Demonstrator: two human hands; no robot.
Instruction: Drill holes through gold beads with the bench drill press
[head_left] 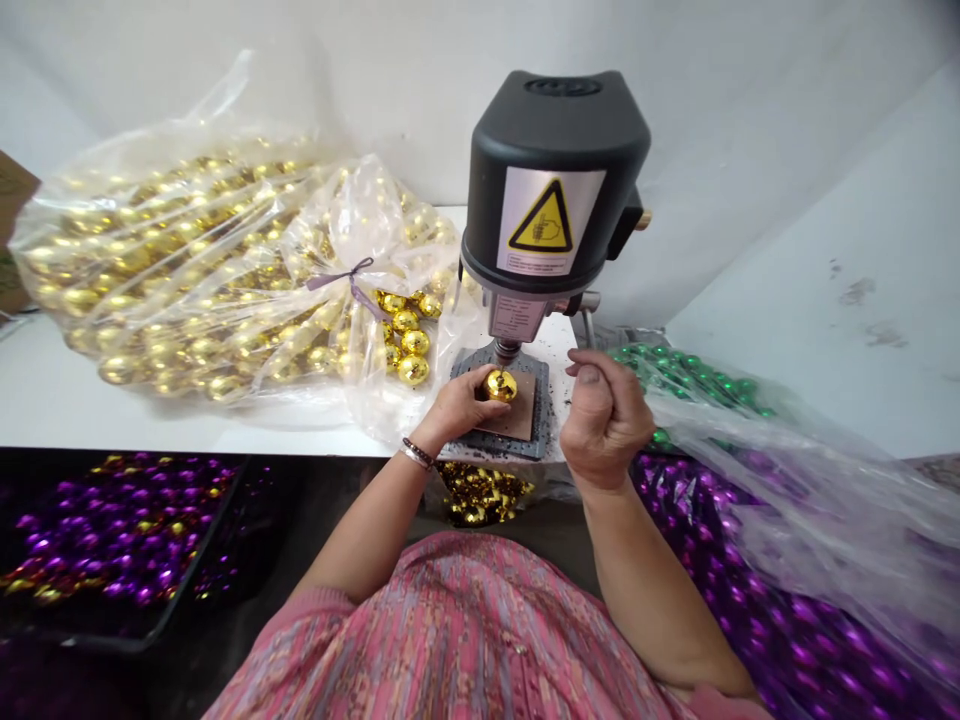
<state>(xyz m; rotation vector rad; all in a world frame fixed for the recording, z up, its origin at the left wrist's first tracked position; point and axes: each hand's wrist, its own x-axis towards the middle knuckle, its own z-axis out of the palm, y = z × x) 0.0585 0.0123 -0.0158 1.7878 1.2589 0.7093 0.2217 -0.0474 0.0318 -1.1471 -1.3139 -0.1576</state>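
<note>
A shiny gold ball (pixel 501 386) rests on the brown square board on the drill press base (pixel 534 400), right under the chuck. My left hand (pixel 466 402) is closed on the ball, thumb and fingers around its left side. The black-headed drill press (pixel 555 190) bears a yellow warning label. From its right side a metal lever (pixel 589 325) reaches down, and my right hand (pixel 606 420) is curled closed around its lower end, which the fingers mostly hide. Whether the drill bit touches the ball is too small to tell.
A large clear bag of gold balls (pixel 187 270) lies on the white table (pixel 300 428) at left; several loose ones (pixel 409 345) sit by its opening. Below are a black crate of purple balls (pixel 112 530) and a container of gold ones (pixel 484 492). Green balls (pixel 697 380) and bagged purple balls (pixel 735 570) lie right.
</note>
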